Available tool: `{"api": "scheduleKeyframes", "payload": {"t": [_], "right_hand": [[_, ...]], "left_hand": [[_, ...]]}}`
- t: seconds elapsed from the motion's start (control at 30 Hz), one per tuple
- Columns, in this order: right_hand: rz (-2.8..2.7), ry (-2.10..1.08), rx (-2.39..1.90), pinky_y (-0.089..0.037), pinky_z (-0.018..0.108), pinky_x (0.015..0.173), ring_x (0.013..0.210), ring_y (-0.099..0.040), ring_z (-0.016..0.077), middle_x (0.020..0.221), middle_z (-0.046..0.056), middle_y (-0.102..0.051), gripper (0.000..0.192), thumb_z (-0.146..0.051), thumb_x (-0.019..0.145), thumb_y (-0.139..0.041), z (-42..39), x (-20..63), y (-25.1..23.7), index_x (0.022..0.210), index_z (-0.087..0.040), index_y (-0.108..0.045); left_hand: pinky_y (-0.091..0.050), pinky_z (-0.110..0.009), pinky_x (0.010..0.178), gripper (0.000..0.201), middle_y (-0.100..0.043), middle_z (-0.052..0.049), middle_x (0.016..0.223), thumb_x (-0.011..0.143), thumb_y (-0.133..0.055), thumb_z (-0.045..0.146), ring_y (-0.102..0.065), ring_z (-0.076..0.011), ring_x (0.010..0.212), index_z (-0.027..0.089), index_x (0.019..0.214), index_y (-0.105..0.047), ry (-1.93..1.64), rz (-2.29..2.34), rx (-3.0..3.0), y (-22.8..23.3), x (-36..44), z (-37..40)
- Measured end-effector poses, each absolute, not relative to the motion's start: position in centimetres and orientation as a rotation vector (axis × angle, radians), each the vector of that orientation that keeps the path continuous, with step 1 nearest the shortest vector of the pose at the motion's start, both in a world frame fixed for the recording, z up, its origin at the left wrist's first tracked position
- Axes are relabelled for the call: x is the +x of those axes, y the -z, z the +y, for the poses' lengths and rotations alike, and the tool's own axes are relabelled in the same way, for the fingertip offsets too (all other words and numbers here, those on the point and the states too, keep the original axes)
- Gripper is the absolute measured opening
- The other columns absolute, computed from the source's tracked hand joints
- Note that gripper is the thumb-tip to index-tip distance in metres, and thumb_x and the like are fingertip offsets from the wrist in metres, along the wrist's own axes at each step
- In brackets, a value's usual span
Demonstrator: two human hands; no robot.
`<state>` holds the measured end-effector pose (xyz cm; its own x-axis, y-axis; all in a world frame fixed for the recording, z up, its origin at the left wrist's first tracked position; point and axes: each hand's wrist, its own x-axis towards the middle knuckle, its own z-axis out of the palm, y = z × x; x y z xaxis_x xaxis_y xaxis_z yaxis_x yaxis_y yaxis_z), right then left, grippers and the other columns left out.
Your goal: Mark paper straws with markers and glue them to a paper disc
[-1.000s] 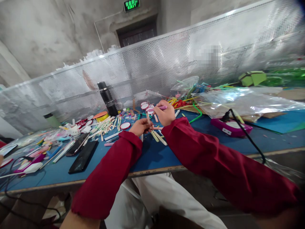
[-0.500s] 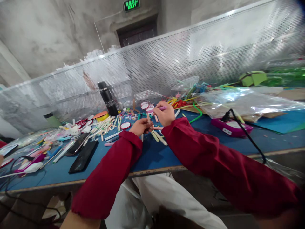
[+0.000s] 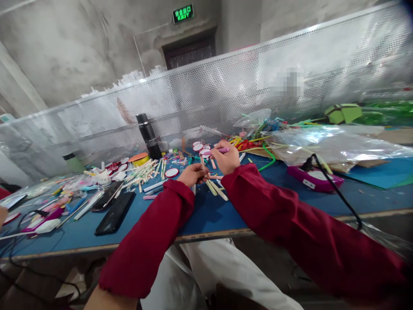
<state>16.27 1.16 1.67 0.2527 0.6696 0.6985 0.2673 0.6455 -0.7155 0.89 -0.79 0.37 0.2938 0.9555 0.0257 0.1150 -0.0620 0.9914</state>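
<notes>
My left hand (image 3: 191,174) is closed around the lower end of a flat wooden craft stick (image 3: 202,162), which stands nearly upright. My right hand (image 3: 229,159) grips a purple marker pen (image 3: 222,150), its tip pointing left at the top of the stick. Whether the tip touches the wood is too small to tell. Below the hands, several pale craft sticks (image 3: 221,193) lie on the blue tabletop (image 3: 206,219). White and pink pens (image 3: 154,187) rest left of my left hand, and a round red-rimmed white disc (image 3: 171,172) lies behind them.
Two dark phones (image 3: 115,212) lie left, before a pile of craft sticks (image 3: 146,171). A black bottle (image 3: 149,137) stands at the back by a perforated metal screen (image 3: 206,94). On the right are a purple power strip (image 3: 314,177) with a black cable and clear plastic bags (image 3: 335,140).
The view has shifted slightly, so the scene sits a little lower and further right. Both hands keep their holds on the stick and the marker pen.
</notes>
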Motion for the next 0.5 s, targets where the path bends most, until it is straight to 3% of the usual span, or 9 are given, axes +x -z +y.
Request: {"api": "scheduleKeyframes", "payload": {"t": [0.5], "right_hand": [[-1.334,-0.361,-0.892,-0.043,0.03,0.059,0.057,-0.054,0.0163,0.055,-0.003,-0.06,0.009,-0.026,0.069,-0.055,1.49,16.06,-1.44,0.062,-0.026,-0.05]], "left_hand": [[-0.04,-0.016,0.045,0.016,-0.066,0.001,0.066,0.078,-0.075,0.019,-0.056,-0.0051,0.049,0.014,0.08,-0.06,-0.955,1.056,1.464,-0.32,0.83,-0.72]]}}
